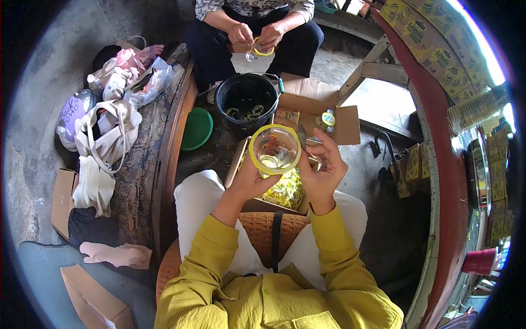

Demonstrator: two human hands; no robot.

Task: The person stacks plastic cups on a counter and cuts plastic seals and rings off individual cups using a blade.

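Note:
A clear cup with a yellow rim (275,148) is held up in front of me, its open top facing the camera. My left hand (247,178) is closed round its lower left side. On the right side, the thumb of my right hand (323,174) presses against the cup, with the other fingers raised and curved. Below the cup, a cardboard box (253,205) holds a heap of yellow and white strips (285,193). Beyond it is a black bucket (220,104) with some pale rings or strips inside.
Opposite sits a person (253,34) holding a yellow ring and a clear piece. An open cardboard box (348,125) with jars, a green basin (197,129), a patterned bench with bags (109,131) at left, and a red-edged wooden frame (446,181) at right surround me.

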